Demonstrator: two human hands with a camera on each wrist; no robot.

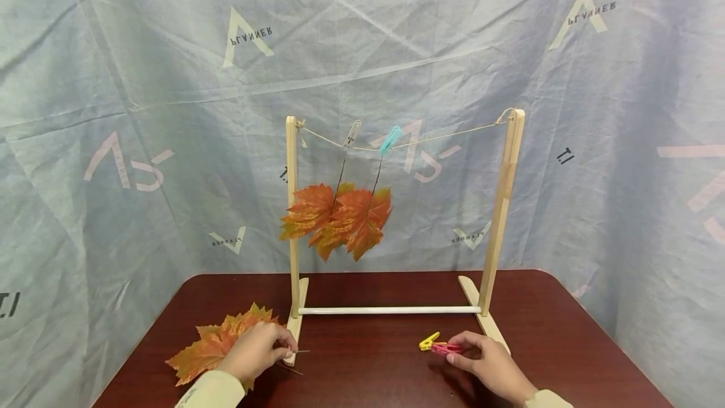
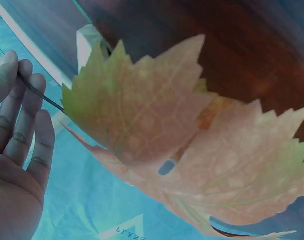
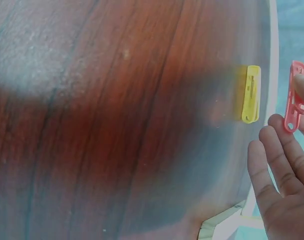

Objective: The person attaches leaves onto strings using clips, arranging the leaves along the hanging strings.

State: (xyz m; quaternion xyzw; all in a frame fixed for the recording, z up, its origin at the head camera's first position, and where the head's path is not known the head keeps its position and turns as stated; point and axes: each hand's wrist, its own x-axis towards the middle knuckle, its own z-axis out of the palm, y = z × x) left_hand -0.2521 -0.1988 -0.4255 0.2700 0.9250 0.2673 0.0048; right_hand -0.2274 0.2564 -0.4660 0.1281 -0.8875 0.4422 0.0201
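My left hand [image 1: 256,352] pinches the thin dark stem [image 2: 38,95] of an orange and yellow artificial maple leaf [image 2: 142,110]. Below that hand, in the head view, orange leaf [image 1: 206,348] spreads at the table's left; a second stem [image 1: 292,369] shows there, its leaf mostly hidden. At the right, my right hand [image 1: 491,365] holds a pink-red clothespin [image 3: 292,97] between thumb and fingers, raised off the table. A yellow clothespin [image 3: 251,95] lies on the table just beyond it.
A wooden stand [image 1: 503,206] carries a sagging string [image 1: 447,136]. From it, a clear clothespin [image 1: 352,133] and a turquoise clothespin [image 1: 391,140] hang maple leaves [image 1: 362,219] left of centre. A white bar [image 1: 391,310] joins the feet on the dark red table [image 1: 374,370].
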